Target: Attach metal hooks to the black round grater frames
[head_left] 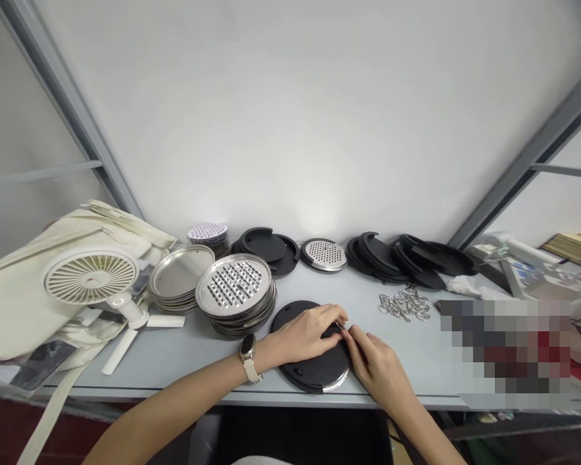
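Note:
A black round holder (314, 371) lies face down on the table near the front edge, with a shiny metal rim showing at its lower right. Across its top rests my left hand (314, 332), wearing a watch at the wrist, with thumb and fingers curled at the holder's right edge. There my right hand (370, 352) pinches a small metal piece (339, 326), mostly hidden by the fingertips of both hands; it resembles a wire hook. To the right is a loose pile of metal wire hooks (405, 305).
A stack of round metal grater plates (235, 290) and a stack of plain-looking metal discs (179, 274) stand left. Black holders (377, 258) lie along the wall around a perforated disc (325, 254). A white fan (94, 278) sits far left. A pixelated patch covers the right.

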`<state>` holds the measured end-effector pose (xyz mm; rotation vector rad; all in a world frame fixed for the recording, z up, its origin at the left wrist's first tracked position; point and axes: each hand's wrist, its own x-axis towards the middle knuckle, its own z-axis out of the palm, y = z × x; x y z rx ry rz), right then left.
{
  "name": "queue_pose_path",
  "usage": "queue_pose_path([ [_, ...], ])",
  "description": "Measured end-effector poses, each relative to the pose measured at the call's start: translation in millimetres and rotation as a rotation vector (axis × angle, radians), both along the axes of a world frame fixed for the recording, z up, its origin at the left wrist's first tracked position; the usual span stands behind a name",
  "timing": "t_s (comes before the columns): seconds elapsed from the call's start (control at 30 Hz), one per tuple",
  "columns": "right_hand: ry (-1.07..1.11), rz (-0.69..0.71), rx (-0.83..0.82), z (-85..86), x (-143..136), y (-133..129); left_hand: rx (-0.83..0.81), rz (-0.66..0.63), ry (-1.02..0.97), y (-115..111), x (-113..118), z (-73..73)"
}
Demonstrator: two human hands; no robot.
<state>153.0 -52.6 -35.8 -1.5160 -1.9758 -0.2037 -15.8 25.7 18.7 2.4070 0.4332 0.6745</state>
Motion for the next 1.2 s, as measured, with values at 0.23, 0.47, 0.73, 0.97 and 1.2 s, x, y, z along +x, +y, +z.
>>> queue_pose_path([
  [0.23, -0.006, -0.002, 0.007, -2.5, 1.2, 0.4, -0.034, -0.006, -0.013, 1.7, 0.9, -2.4],
  [0.47, -0.012, -0.001, -0.021, -0.8, 1.7, 0.6, -0.057, -0.013, -0.026, 2.1, 2.1, -4.4],
  [0.73, 0.043, -0.005, -0.074, -5.7, 3.9, -0.2, -0.055, 0.006, -0.019, 2.4, 2.6, -5.1],
  [0.97, 0.122, 0.003, -0.143, -7.4, 5.5, -0.2, -0.067, -0.003, -0.023, 2.0, 1.5, -2.9],
  [1.2, 0.148, 0.004, -0.168, -7.2, 6.5, 0.1, -0.064, 0.007, -0.015, 1.7, 1.4, -3.4],
])
